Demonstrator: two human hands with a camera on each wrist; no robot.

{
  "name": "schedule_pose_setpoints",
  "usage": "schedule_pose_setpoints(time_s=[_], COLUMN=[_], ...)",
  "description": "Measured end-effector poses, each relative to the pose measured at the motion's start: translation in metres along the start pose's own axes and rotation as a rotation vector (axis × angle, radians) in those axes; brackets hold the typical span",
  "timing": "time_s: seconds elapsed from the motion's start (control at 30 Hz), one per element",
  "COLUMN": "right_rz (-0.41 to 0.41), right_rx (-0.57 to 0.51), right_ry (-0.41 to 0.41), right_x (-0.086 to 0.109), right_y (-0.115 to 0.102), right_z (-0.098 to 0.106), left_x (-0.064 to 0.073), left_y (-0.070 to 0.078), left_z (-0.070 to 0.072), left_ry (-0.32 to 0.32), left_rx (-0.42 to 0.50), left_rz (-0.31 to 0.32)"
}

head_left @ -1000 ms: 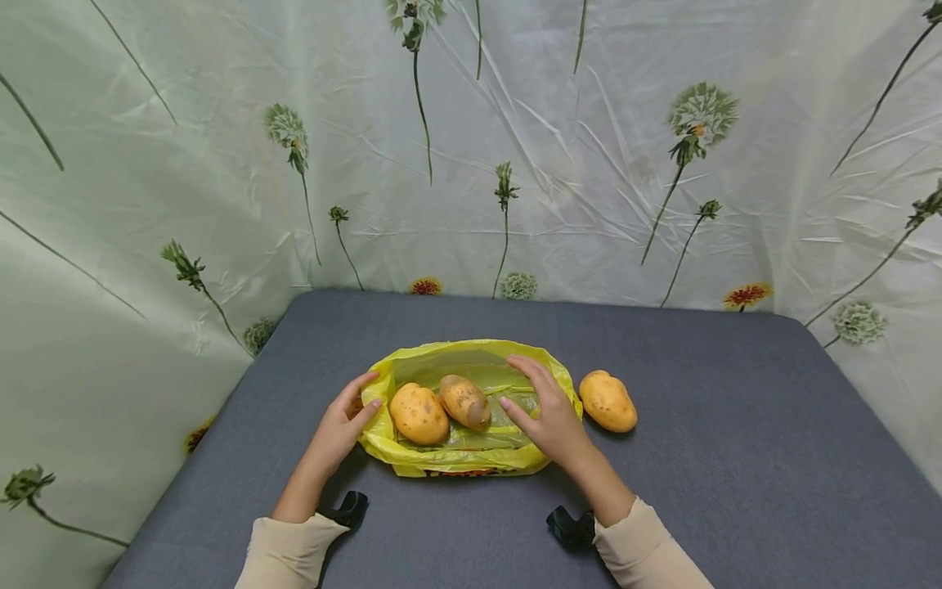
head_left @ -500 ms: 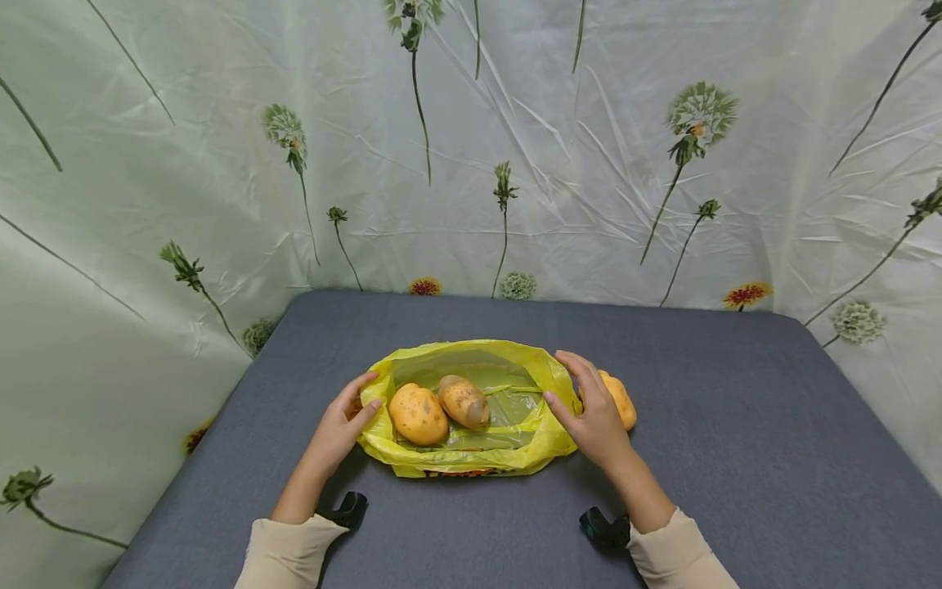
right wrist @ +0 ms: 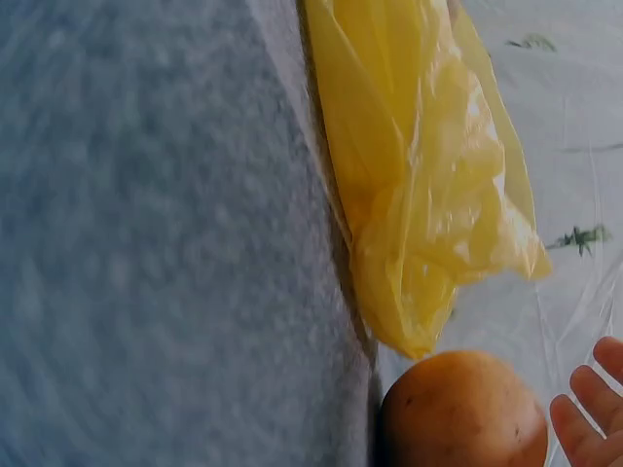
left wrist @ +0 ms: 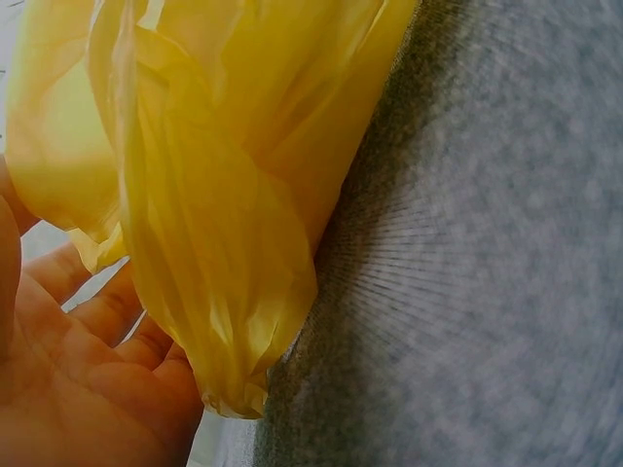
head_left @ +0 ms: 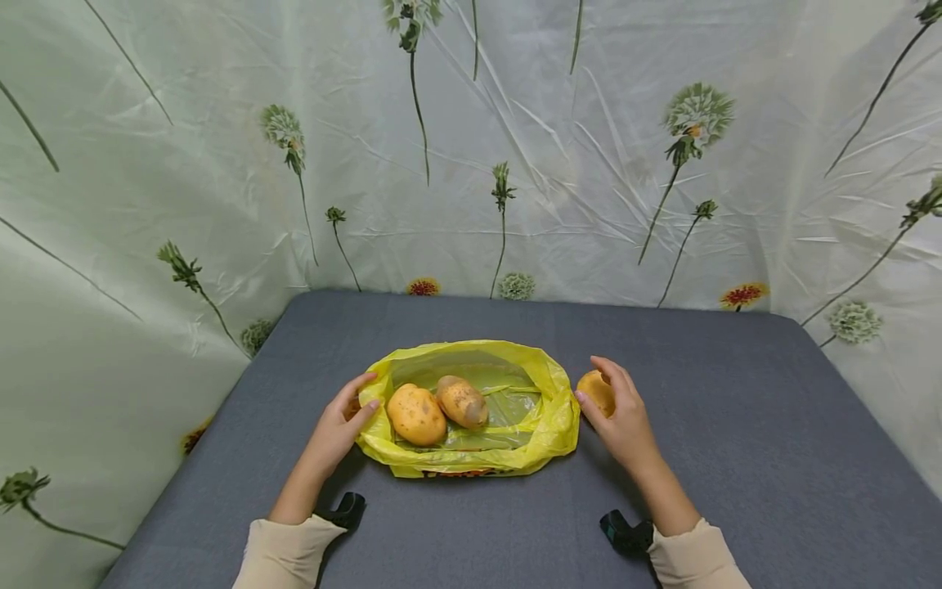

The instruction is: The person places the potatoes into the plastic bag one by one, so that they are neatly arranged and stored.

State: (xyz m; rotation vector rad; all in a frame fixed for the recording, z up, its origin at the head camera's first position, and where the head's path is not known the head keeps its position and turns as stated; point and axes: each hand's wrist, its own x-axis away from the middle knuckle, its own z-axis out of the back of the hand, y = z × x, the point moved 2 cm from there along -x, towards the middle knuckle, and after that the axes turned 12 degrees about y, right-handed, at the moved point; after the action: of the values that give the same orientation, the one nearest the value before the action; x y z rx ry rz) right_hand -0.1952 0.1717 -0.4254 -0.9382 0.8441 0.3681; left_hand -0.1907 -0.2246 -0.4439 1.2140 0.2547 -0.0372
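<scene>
A yellow plastic bag (head_left: 555, 425) lies with its mouth spread wide on the grey table. Inside, toward its left end, a large potato (head_left: 415, 415) sits beside a browner potato (head_left: 463, 402). My left hand (head_left: 336, 425) holds the bag's left rim, thumb and forefinger over the edge; in the left wrist view its other fingers (left wrist: 112, 306) pass behind the yellow film. My right hand (head_left: 624, 415), fingers apart, is beside a third potato (head_left: 594, 391) outside the bag's right end, partly hidden by the hand. In the right wrist view, fingertips stand near this potato (right wrist: 465, 413).
The grey cloth-covered table (head_left: 736, 425) extends around the bag. Behind and to the left hangs a pale curtain (head_left: 574, 188) printed with dandelions. Dark straps with camera mounts (head_left: 627, 532) sit at both wrists, below beige sleeves (head_left: 695, 560).
My right hand has moved right, from over the bag's mouth, past its right rim, to the potato outside. The bag's right side has spread outward. My left hand stays put.
</scene>
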Motion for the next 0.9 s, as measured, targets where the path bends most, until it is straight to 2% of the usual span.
schedule_pose_setpoints(time_s=[0.2, 0.43, 0.9], right_rz=[-0.095, -0.166, -0.366], right_rx=[0.007, 0.052, 0.066], right_ry=[-0.007, -0.030, -0.154], right_x=[0.001, 0.004, 0.011], right_y=[0.010, 0.022, 0.038], right_z=[0.006, 0.012, 0.017], left_x=[0.000, -0.001, -0.001], left_y=[-0.001, -0.002, -0.002], left_z=[0.000, 0.000, 0.000], left_ry=[0.000, 0.001, -0.001], left_rx=[-0.008, -0.002, 0.002], left_rz=[0.003, 0.006, 0.004])
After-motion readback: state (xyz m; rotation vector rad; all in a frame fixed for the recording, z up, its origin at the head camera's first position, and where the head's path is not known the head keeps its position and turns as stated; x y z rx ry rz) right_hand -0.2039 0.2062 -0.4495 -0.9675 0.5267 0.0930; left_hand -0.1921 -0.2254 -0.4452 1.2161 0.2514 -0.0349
